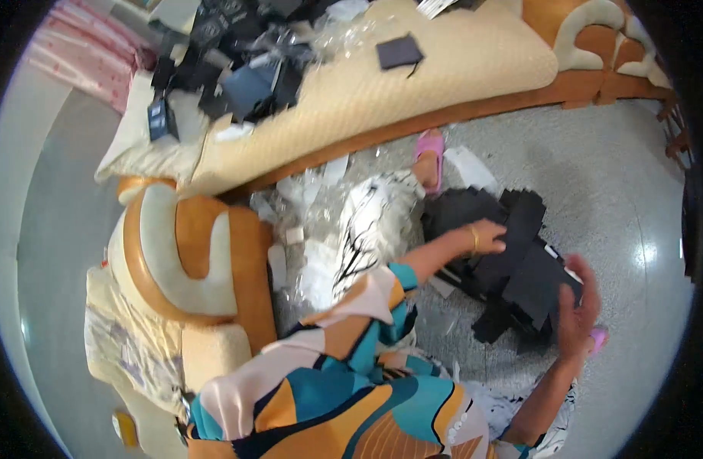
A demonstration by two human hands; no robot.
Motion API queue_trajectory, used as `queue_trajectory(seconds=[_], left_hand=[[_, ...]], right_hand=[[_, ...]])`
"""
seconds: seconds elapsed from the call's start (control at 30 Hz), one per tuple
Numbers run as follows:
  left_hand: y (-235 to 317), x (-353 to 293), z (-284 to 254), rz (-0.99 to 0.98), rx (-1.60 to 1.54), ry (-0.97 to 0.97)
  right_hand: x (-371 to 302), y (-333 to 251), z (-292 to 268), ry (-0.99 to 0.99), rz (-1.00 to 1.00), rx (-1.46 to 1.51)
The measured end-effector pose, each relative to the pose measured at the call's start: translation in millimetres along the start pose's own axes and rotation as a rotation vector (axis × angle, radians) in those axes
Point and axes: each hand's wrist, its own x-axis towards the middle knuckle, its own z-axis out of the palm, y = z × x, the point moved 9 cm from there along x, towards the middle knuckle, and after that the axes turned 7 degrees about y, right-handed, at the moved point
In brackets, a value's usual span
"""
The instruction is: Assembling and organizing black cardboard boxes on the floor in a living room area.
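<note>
A heap of flat black card pieces (536, 284), like flattened boxes, lies on the floor between my feet. Over its left part reaches my left hand (489, 237), a gold bangle on the wrist. Its fingers point right, a little apart, with nothing visible in them; whether they touch the card I cannot tell. At the right edge of the heap my right hand (581, 306) is raised, thumb and fingers spread and holding nothing.
Clear plastic wrappers and white paper scraps (318, 268) litter the floor left of my leg. Black boxes and packaging (252, 84) crowd the cream sofa (474, 69), with a dark pouch (399, 53) beside them. A wooden-armed armchair (191, 252) stands at left. Pink slippers (434, 164) are on my feet.
</note>
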Motion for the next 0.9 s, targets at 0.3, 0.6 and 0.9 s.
queue_trajectory(seconds=[0.3, 0.6, 0.9], left_hand=[[127, -200, -143, 0.386, -0.294, 0.656], [124, -232, -86, 0.503, -0.222, 0.535], [49, -236, -209, 0.296, -0.288, 0.926]], right_hand=[[-77, 41, -122, 0.092, -0.374, -0.414], [-105, 146, -147, 0.207, 0.249, -0.486], [-160, 266, -114, 0.627, 0.871, -0.375]])
